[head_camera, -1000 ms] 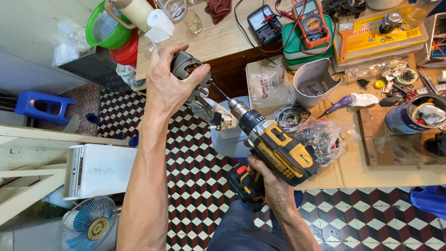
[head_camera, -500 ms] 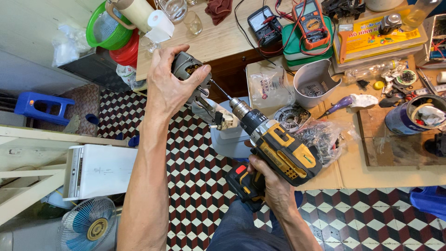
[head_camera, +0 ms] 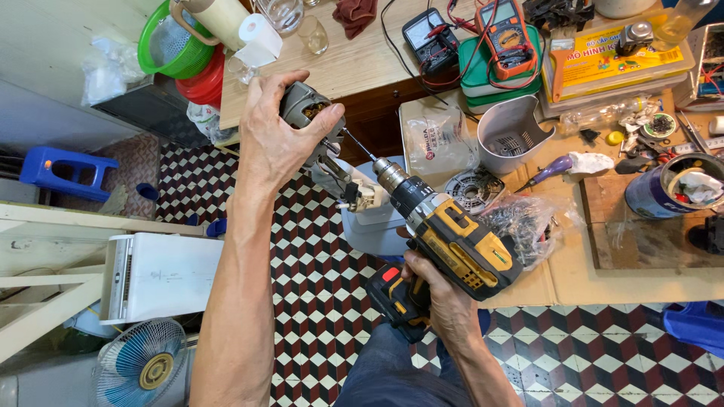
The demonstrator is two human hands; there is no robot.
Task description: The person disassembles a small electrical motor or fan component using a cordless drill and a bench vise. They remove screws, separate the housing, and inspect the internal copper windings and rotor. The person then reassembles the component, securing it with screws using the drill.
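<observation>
Head-camera pictures showed very little change over the last second: the left hand kept its fingers wrapped around the small grey metal electric motor with copper windings, holding it up over the red, white and black patterned tile floor, just in front of the edge of the pale wooden bench. The right hand stayed clenched on the grip of the yellow and black cordless drill, whose thin dark bit remained set against the motor's side. Motor and drill sat a touch lower and nearer the body than before, no more. That steadiness suggested the bit was seated on a fastener and the driving was under way rather than finished. Hanging off the motor, a white plastic bracket with wires was just beside the drill's chuck.
</observation>
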